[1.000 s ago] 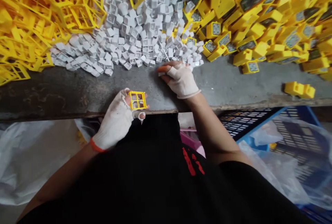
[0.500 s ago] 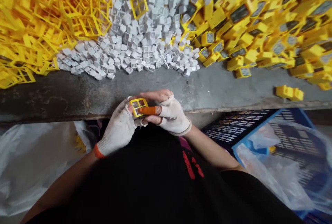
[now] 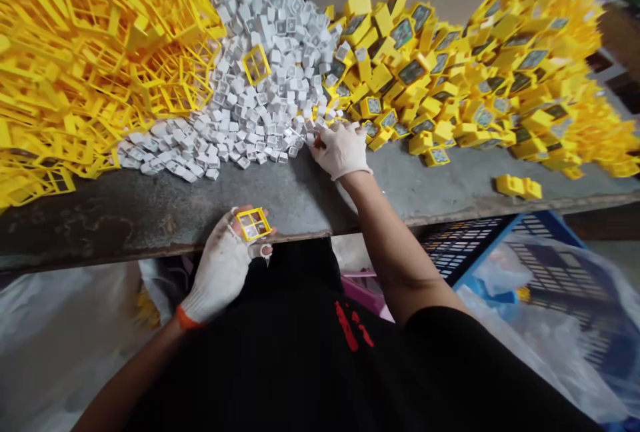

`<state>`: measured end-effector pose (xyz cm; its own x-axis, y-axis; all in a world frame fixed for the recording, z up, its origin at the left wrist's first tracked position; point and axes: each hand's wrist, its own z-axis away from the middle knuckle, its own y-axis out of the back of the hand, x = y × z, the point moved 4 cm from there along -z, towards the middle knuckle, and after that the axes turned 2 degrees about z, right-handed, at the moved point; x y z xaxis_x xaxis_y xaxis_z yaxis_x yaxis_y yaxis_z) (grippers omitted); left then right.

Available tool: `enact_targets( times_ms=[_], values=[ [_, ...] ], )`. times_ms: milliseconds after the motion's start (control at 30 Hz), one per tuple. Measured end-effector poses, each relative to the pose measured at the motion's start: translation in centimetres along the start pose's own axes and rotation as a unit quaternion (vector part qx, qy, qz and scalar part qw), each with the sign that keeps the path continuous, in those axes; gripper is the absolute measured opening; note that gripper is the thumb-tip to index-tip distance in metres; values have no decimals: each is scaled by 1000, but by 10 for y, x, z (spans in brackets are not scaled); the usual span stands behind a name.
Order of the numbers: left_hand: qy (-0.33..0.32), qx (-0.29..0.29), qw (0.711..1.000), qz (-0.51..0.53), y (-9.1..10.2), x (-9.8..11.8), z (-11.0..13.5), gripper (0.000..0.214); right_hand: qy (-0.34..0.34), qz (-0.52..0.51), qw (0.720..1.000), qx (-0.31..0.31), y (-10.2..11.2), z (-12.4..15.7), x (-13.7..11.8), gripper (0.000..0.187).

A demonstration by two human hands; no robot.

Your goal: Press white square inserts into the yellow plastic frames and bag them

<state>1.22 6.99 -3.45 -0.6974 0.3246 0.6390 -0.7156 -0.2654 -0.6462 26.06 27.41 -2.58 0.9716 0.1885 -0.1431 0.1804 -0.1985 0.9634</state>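
Note:
My left hand (image 3: pixel 225 255), in a fingerless white knitted glove, holds a small yellow four-pane frame (image 3: pixel 254 224) just over the bench's front edge. White shows in its lower left panes. My right hand (image 3: pixel 343 149), gloved the same way, reaches to the near edge of the heap of small white cubes (image 3: pixel 270 112), where they meet the yellow blocks (image 3: pixel 420 85). Its fingers are curled down among the pieces, and whatever is between them is hidden. Another yellow frame (image 3: pixel 257 65) lies on top of the white cubes.
A large heap of yellow frames (image 3: pixel 100 52) covers the left of the grey metal bench (image 3: pixel 150 212). Joined yellow blocks (image 3: pixel 519 187) lie apart near the right front edge. Below stand a blue plastic crate (image 3: pixel 550 232) with clear plastic bags and, at left, a whitish sack (image 3: pixel 75 325).
My right hand has left the yellow frame and moved forward to the white cubes. My left hand keeps the frame, now in plainer sight. The view has tilted up, showing more of the far side.

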Motion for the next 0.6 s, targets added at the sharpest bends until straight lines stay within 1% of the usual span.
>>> enact_targets(
  times_ms=[133, 200, 267, 333, 367, 400, 433, 467, 500, 533, 567, 600],
  values=[
    [1, 0, 1000, 1, -2, 0, 0, 48, -57, -22, 998, -21, 16, 6, 8, 11],
    [-2, -1, 1000, -3, 0, 0, 2, 46, -78, -54, 995, -23, 24, 11, 9, 9],
    [-3, -3, 1000, -10, 3, -1, 4, 40, -89, -115, 989, -15, 30, 19, 13, 8],
    [-4, -5, 1000, -14, 7, -3, 7, 38, -90, -204, 975, -11, 32, 28, 21, 9],
    [-7, -4, 1000, -13, 9, -5, 8, 40, -94, -260, 961, -6, 33, 33, 28, 11],
    [-10, -4, 1000, -10, 10, -7, 9, 42, -105, -323, 940, 11, 35, 38, 36, 15],
    [-9, -6, 1000, -5, 11, -10, 10, 43, -120, -387, 913, 37, 37, 41, 45, 19],
    [-8, -7, 1000, 0, 11, -13, 11, 42, -141, -451, 878, 73, 39, 45, 54, 25],
    [-1, -7, 1000, 4, 10, -17, 14, 39, -167, -509, 835, 125, 41, 47, 61, 32],
    [5, -5, 1000, 10, 9, -20, 17, 33, -169, -537, 816, 133, 41, 48, 60, 45],
    [5, 1, 1000, 12, 7, -23, 21, 26, -174, -566, 788, 166, 41, 48, 54, 50],
    [1, 11, 1000, 11, 6, -25, 27, 20, -170, -587, 767, 195, 39, 49, 41, 47]
  ],
)
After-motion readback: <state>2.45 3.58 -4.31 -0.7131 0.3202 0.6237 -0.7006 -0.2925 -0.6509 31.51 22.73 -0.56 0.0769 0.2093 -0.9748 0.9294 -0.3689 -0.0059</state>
